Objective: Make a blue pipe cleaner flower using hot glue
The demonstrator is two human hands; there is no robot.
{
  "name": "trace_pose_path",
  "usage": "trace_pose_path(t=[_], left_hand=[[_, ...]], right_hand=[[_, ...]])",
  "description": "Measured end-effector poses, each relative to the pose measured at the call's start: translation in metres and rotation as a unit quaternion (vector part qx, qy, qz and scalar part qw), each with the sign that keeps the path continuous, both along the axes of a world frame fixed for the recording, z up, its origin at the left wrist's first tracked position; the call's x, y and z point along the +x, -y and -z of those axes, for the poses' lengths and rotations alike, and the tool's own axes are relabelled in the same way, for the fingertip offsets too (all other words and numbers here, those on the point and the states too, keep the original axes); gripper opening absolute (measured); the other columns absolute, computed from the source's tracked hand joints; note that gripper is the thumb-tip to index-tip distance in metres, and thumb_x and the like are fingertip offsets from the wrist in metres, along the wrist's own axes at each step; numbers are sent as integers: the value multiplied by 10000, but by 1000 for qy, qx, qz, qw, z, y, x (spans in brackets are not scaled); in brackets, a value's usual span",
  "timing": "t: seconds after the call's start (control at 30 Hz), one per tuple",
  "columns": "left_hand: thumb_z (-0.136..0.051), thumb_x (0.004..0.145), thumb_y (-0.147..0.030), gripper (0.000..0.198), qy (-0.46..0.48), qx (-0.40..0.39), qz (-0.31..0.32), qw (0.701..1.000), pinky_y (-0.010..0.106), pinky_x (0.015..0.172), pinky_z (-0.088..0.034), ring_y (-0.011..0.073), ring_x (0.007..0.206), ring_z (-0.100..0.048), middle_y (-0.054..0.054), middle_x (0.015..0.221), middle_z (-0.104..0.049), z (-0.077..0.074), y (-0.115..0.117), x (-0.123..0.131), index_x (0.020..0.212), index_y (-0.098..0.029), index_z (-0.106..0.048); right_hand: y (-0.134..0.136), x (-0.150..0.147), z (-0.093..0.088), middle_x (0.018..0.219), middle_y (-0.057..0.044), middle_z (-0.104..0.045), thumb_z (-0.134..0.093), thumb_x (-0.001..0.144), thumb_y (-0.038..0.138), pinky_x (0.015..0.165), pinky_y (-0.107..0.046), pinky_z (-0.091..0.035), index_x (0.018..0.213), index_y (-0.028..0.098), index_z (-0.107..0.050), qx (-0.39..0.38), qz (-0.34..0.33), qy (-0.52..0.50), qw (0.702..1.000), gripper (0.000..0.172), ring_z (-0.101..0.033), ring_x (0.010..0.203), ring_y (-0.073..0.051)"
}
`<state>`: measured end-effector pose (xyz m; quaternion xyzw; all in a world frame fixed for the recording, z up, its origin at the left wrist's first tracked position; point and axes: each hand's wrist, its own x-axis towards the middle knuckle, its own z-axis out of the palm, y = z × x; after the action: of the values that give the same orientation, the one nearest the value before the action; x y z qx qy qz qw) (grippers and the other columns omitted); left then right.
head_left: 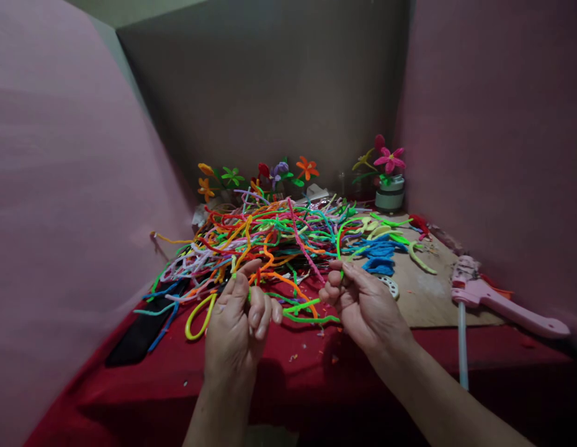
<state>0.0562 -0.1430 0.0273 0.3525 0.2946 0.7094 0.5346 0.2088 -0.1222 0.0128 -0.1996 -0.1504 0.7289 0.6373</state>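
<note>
A big tangled pile of coloured pipe cleaners (279,239) covers the middle of the red cloth (144,385). My left hand (237,323) is closed at the pile's near edge, its fingers pinched on a green pipe cleaner beside a yellow loop (200,316). My right hand (363,304) is closed on a bright green pipe cleaner (339,239) that arcs up over the pile. More green strands (302,310) lie between the two hands.
Finished pipe-cleaner flowers (270,174) stand behind the pile. A pink flower in a small pot (389,189) sits at the back right. A pink glue gun (497,301) lies on a wooden board (432,298) at right. Pink partition walls close both sides.
</note>
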Motion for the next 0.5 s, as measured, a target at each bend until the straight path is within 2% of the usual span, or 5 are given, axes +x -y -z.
trace_pose_path(t=[0.17,0.37,0.5], left_hand=[[-357,914,-187,265,38,24,14,999,209,399,-391,44,242,-295,-92,314,-378,-1,1,-4,983,-141,-609],[-264,938,-159,355,151,31,24,988,198,494,-412,38,322,-356,-74,339,-361,1,1,-9,905,-130,-616],[-304,931,-172,314,160,44,10,986,192,480,-389,38,330,-352,-76,356,-347,3,2,-11,896,-137,-614]], right_hand=[[3,0,-3,545,-23,-596,-474,818,99,549,-266,-520,725,94,-626,-12,40,24,999,178,-566,505,-104],[4,1,-5,525,9,-585,-556,781,130,591,-243,-523,733,122,-630,-22,20,8,1000,89,-562,484,-82],[5,1,-1,536,2,-602,-581,762,126,617,-240,-525,746,114,-646,-12,8,9,1000,68,-577,503,-85]])
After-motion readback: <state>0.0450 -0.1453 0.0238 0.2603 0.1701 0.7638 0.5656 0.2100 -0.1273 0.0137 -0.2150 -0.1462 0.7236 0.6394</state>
